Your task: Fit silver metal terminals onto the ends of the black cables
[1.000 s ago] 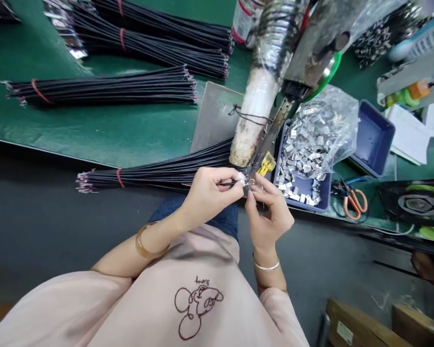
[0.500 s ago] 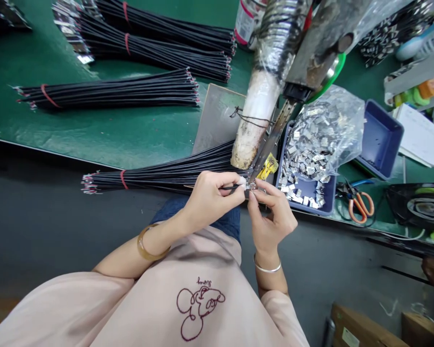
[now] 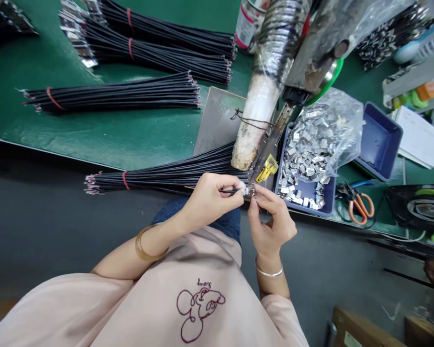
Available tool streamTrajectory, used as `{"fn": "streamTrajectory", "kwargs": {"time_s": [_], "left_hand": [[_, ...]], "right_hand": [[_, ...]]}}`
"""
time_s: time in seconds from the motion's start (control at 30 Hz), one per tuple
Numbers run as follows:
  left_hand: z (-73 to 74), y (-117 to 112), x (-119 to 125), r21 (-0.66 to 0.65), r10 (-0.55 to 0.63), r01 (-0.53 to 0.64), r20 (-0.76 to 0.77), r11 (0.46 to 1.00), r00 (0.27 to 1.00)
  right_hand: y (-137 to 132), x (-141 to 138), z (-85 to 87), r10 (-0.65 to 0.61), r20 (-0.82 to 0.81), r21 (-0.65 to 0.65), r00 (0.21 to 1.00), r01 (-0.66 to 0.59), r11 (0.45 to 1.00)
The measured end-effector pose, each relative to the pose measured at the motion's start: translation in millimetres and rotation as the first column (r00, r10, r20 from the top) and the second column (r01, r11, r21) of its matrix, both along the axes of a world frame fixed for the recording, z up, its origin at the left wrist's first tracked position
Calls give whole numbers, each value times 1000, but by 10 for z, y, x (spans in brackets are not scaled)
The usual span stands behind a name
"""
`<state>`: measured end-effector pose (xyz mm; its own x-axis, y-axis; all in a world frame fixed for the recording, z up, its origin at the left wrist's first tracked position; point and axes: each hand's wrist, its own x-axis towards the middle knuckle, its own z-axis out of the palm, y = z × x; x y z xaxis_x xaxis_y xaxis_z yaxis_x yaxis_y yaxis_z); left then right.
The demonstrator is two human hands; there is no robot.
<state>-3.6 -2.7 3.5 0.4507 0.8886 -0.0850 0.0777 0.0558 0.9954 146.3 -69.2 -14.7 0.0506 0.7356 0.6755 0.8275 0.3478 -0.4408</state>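
Observation:
My left hand [image 3: 213, 195] is closed in a pinch on the end of a black cable [image 3: 228, 191]. At that end, between my two hands, is a small silvery metal connector [image 3: 249, 191]. My right hand [image 3: 273, 217] pinches the connector's other side with thumb and forefinger. Just above my fingers, the tip of a narrow metal bar [image 3: 265, 154] reaches down. A bundle of black cables [image 3: 173, 168], tied with a red band, lies behind my left hand along the bench edge.
A wrapped duct [image 3: 253, 115] hangs close above my hands. On the right are a blue tray [image 3: 329, 205] of metal shells, orange-handled pliers [image 3: 361, 207] and another blue tray [image 3: 379, 140]. More tied cables [image 3: 119, 94] lie on the green bench [image 3: 159, 130]. Yellow pieces [image 3: 267, 168] sit nearby.
My right fingertips have shifted slightly, and more of the metal connector shows between the hands. The whole view has moved a little; both hands stay in the same place.

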Motion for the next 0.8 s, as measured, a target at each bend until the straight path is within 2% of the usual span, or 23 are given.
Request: {"fn": "streamTrajectory", "kwargs": {"time_s": [0.07,0.13,0.2,0.23,0.3,0.37,0.4,0.47,0.53,0.6,0.63,0.73,0.8], "left_hand": [[23,21,-27,-23,-44,45,36,999,998],[45,54,-71,-66,-136,141,75,988,988],[62,78,-122,-106,-248,259,107,960,963],[67,81,-145,-109,-283,295,111,949,953],[72,65,-181,-56,-278,283,75,958,958],[64,29,-204,43,-230,229,17,972,973],[56,10,-211,72,-223,222,3,972,975],[33,-19,-223,68,-244,243,5,968,970],[9,-33,-231,29,-259,259,14,966,966],[-9,-32,-235,21,-245,245,12,969,969],[-15,-28,-236,25,-241,240,17,970,970],[-15,-9,-239,20,-261,260,69,965,963],[-4,4,-247,0,-281,282,94,959,955]], "right_hand": [[3,31,1,36,93,7,995,-37,999],[-5,58,-7,80,154,17,985,-84,996],[-20,73,-22,106,134,39,985,-112,993],[-26,74,-30,111,88,45,990,-115,992],[-30,65,-38,82,-77,10,994,-82,997],[-24,51,-28,26,-303,-133,953,-69,989],[-21,47,-17,0,-396,-230,918,-99,968],[-31,49,15,-54,-478,-366,877,-144,919],[-64,65,50,-92,-399,-346,913,-57,937],[-109,79,83,-123,-205,-200,971,82,976],[-126,80,99,-109,-92,-133,990,96,986],[-135,49,130,29,185,-87,982,-13,996],[-111,11,132,91,259,-87,962,-70,994]]}}
